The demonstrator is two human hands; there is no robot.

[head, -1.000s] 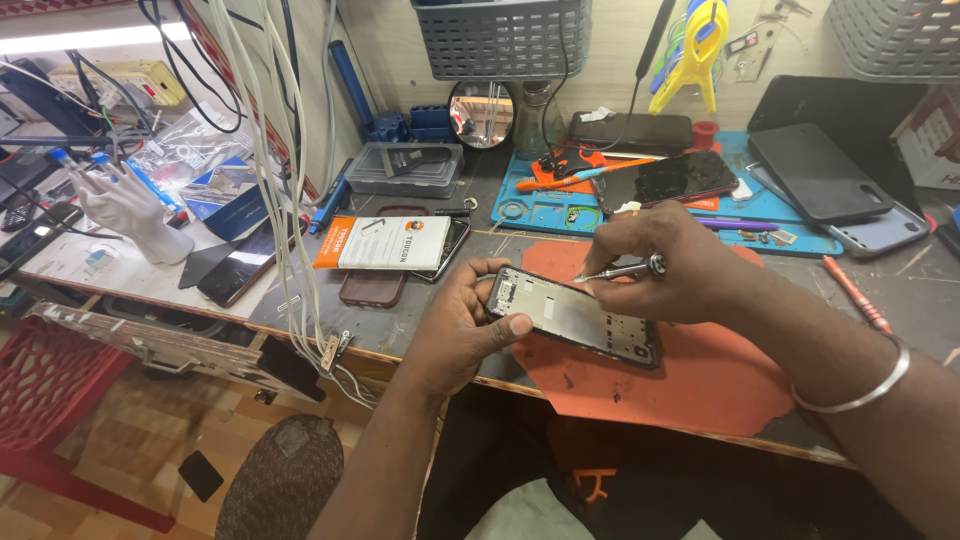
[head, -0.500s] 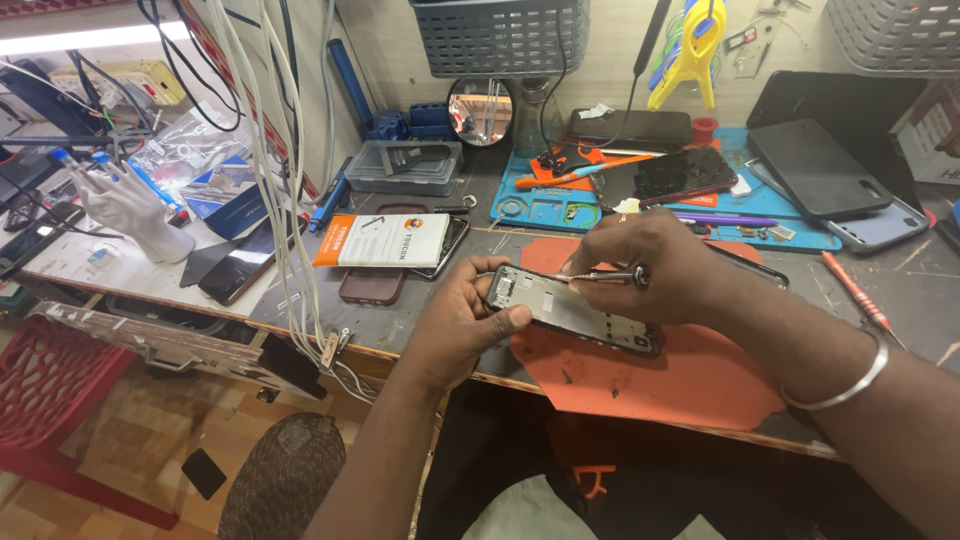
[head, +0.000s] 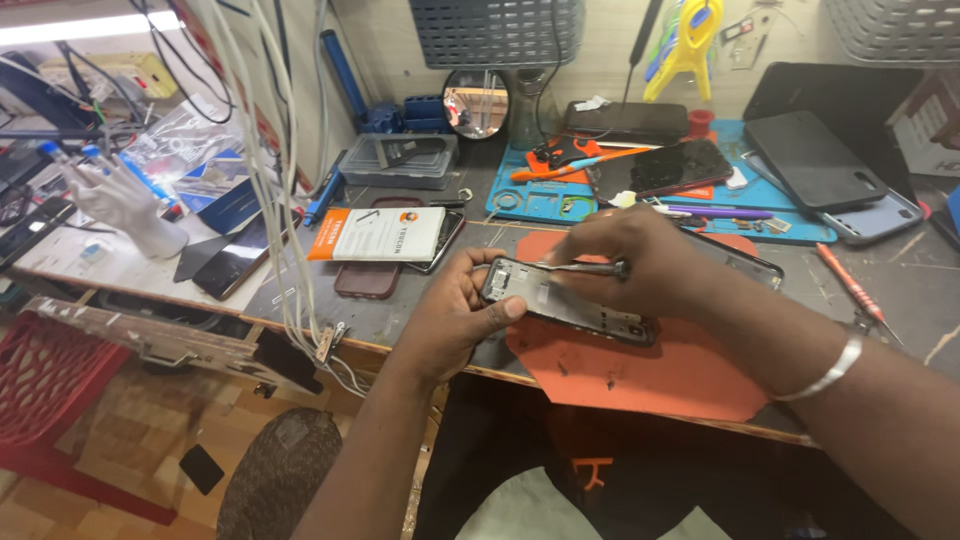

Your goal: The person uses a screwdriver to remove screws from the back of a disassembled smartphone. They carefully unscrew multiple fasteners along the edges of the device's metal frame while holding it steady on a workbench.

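Observation:
My left hand [head: 455, 315] grips the near-left end of an opened phone body [head: 565, 300], its inner frame facing up, held just above an orange mat [head: 655, 375]. My right hand [head: 640, 265] pinches a thin metal tool, tweezers or a small driver [head: 575, 268]. The tool lies almost flat, its tip pointing left over the phone's upper end. A silver bangle [head: 830, 365] circles my right wrist. The phone's far end is hidden under my right hand.
A white and orange box [head: 380, 233] lies on a dark phone at left. A blue tray [head: 650, 190] at the back holds phones and tools. Dark tablets [head: 815, 160] sit at right, a red screwdriver [head: 850, 285] lies near them. Cables [head: 270, 180] hang at left.
My right hand has shifted slightly left, and the tool has tipped flatter, its tip now over the phone's upper end. My left hand keeps its grip on the phone.

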